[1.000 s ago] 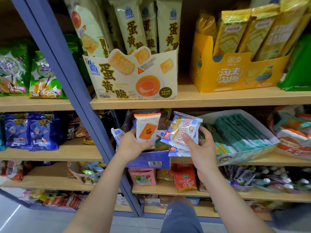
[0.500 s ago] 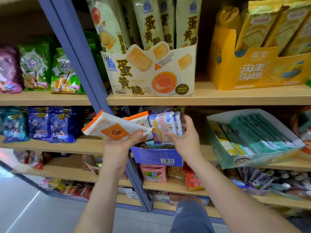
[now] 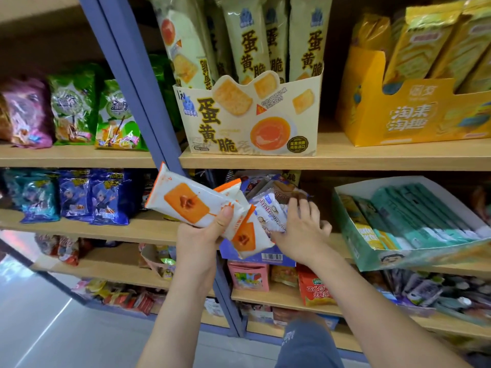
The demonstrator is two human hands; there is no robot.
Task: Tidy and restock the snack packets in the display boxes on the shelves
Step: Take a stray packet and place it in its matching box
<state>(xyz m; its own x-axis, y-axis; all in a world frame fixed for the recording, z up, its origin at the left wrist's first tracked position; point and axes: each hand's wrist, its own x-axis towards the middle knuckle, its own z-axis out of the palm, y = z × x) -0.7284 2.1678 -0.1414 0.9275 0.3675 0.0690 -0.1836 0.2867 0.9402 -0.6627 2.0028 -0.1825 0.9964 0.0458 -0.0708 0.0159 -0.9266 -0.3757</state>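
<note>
My left hand (image 3: 202,232) grips two white packets with orange squares (image 3: 191,201), held out in front of the middle shelf; the thumb presses on the upper one. My right hand (image 3: 303,229) reaches into the blue display box (image 3: 265,257) on that shelf, and its fingers rest on white and blue snack packets (image 3: 271,213) inside. The rest of that box's contents is hidden behind my hands and the packets.
A blue upright post (image 3: 132,83) divides the shelves. Above stand a cream cracker box (image 3: 252,120) and a yellow box (image 3: 414,112). A tilted green box (image 3: 414,227) sits at the right. Bagged snacks (image 3: 93,195) fill the left shelves.
The view has shifted right. My left hand has drawn the orange-square packets further out and now fans two. My right hand has lowered onto the packets in the blue box.
</note>
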